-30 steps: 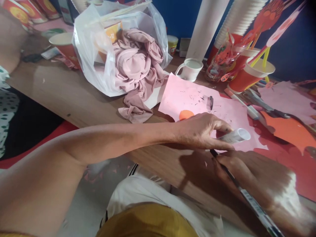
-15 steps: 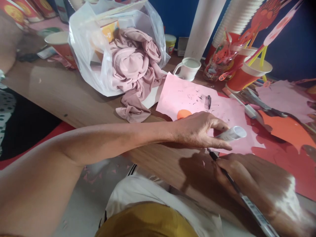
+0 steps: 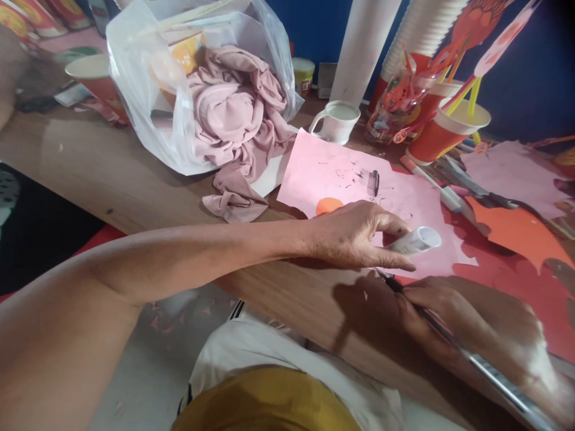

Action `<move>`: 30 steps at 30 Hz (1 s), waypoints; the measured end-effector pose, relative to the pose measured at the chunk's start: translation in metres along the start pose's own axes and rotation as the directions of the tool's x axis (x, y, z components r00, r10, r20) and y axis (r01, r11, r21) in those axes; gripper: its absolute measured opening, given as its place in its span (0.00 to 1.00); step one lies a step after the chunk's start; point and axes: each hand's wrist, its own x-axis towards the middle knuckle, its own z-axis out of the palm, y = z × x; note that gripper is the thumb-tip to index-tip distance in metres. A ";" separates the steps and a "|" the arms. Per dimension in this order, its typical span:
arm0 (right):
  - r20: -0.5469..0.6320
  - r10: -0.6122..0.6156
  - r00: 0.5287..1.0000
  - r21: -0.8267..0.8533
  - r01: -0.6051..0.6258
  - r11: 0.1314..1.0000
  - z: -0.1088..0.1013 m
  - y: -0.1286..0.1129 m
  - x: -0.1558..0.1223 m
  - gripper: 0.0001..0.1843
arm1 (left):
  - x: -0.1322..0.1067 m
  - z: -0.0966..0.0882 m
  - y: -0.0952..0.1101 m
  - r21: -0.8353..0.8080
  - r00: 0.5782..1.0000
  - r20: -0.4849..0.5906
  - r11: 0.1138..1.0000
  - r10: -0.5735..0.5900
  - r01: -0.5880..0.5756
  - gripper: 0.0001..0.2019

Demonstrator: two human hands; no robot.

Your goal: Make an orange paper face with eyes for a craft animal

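Note:
My left hand (image 3: pixel 348 234) reaches across from the left over the pink paper (image 3: pixel 332 158). Its thumb and fingers pinch a short, translucent white tube (image 3: pixel 415 240), tilted with its round end to the right. My right hand (image 3: pixel 467 323) grips a slim pen (image 3: pixel 498 376) with a dark front part, its tip pointing up-left close below my left hand. Whether the tip touches anything is hard to tell. Beside my left wrist an orange round paper piece (image 3: pixel 329 206) lies on the pink sheet, partly covered. Dark marks and a smudge show on that sheet.
A plastic bag (image 3: pixel 128 78) holding pink cloth (image 3: pixel 229 111) stands at the back. A white mug (image 3: pixel 339 123), a red paper cup (image 3: pixel 442 131) with sticks, scissors (image 3: pixel 480 188), a marker (image 3: pixel 433 182) and orange paper (image 3: pixel 516 230) lie around. A blurred person's hand (image 3: pixel 27 78) is far left.
The whole view has shifted slightly left. My right hand and the pen have moved a little to the right, with the pen tilted flatter. My left hand keeps its pinch on the tube.

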 end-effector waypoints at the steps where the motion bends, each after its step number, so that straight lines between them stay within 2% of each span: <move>1: -0.005 -0.006 1.000 -0.011 0.006 1.000 0.002 0.001 0.020 0.09 | 0.000 0.000 0.000 -0.007 1.000 0.005 1.000 0.001 -0.001 0.12; 2: 0.022 -0.058 0.998 -0.005 0.058 0.998 0.004 0.002 0.040 0.06 | 0.000 0.000 0.001 -0.010 1.000 0.008 1.000 0.000 0.000 0.12; 4: 0.012 -0.045 0.999 0.010 0.045 0.999 0.007 0.002 0.072 0.06 | 0.000 0.000 0.001 -0.011 1.000 0.008 1.000 -0.010 0.011 0.12; 6: 0.003 -0.024 1.000 0.008 0.024 1.000 0.007 0.002 0.086 0.06 | 0.000 0.000 0.001 -0.016 1.000 -0.002 0.999 -0.028 0.028 0.11; 12: -0.068 0.108 0.992 -0.077 -0.113 0.991 0.010 0.006 0.075 0.06 | 0.000 0.000 0.001 -0.039 0.999 0.021 0.999 -0.026 0.027 0.09; 16: -0.072 0.165 0.984 -0.083 -0.171 0.982 0.014 0.013 0.075 0.06 | 0.000 -0.001 0.001 -0.057 0.999 0.035 0.998 0.003 -0.001 0.09; 22: -0.091 0.195 0.977 0.107 -0.185 0.977 0.015 0.019 0.076 0.03 | 0.000 -0.001 0.001 -0.039 1.000 0.021 0.999 -0.001 0.001 0.09; 27: -0.065 0.281 0.958 0.175 -0.266 0.948 0.015 0.021 0.077 0.03 | -0.001 0.000 0.001 -0.043 1.000 0.010 0.999 -0.011 0.011 0.08; 30: -0.035 0.371 0.928 0.214 -0.356 0.910 0.015 0.019 0.080 0.04 | -0.001 0.001 0.000 -0.055 1.000 -0.001 0.998 -0.012 0.012 0.08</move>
